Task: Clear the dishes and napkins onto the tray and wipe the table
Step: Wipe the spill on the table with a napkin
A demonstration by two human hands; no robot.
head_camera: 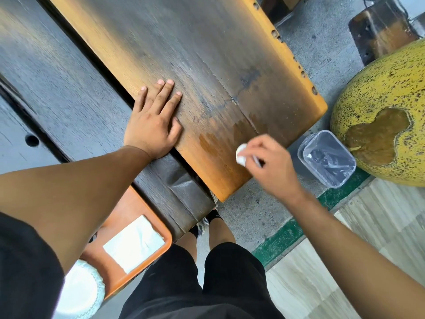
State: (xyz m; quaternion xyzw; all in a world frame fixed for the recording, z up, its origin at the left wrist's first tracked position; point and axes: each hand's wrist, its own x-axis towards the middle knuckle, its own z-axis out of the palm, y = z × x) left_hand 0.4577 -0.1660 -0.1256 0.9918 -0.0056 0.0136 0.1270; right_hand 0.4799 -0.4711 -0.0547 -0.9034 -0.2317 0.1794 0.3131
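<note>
Left hand (pixel 154 125) is lying flat and open on the table (pixel 207 54), holding nothing; right hand (pixel 266 162) is pinching a white wad (pixel 241 154) closed in its fingers at the table's 5 o'clock edge. Clear container (pixel 326 158) is sitting just beside a yellow speckled stool (pixel 386 93) at 3 o'clock. Orange tray (pixel 128 210), at 7 o'clock, is carrying a napkin (pixel 135 245) and white plate (pixel 80 288)

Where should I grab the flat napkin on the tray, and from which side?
Pinch the napkin at its corner nearest the tray's bare middle, coming from above. It lies flat and unfolded, with nothing on it. The plate crowds its other end, and the left hand's forearm crosses above there.
</note>
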